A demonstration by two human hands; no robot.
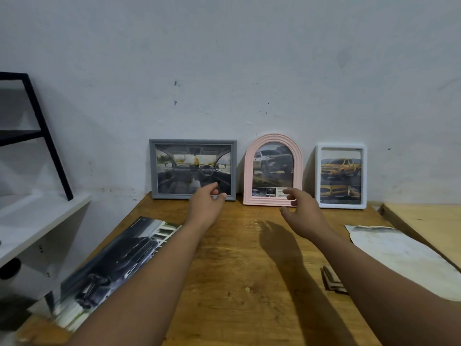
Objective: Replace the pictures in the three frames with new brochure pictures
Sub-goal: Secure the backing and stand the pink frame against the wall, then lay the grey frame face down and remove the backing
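Three frames lean on the wall at the back of the wooden table (237,258). A grey frame (192,142) on the left shows a car interior. A pink arched frame (272,139) in the middle shows a white vehicle. A white frame (340,206) on the right shows a yellow pickup. My left hand (207,203) hovers before the grey frame's lower right corner, fingers loosely curled and holding nothing. My right hand (303,208) reaches at the pink frame's lower right corner, fingers spread and relaxed. A large car brochure (112,270) lies at the table's left edge.
A pale worn paper sheet (399,255) lies at the right, with a small folded brown item (330,279) beside it. A white shelf (37,221) with a black metal stand (47,136) sits to the left. A second wooden surface (429,226) adjoins on the right.
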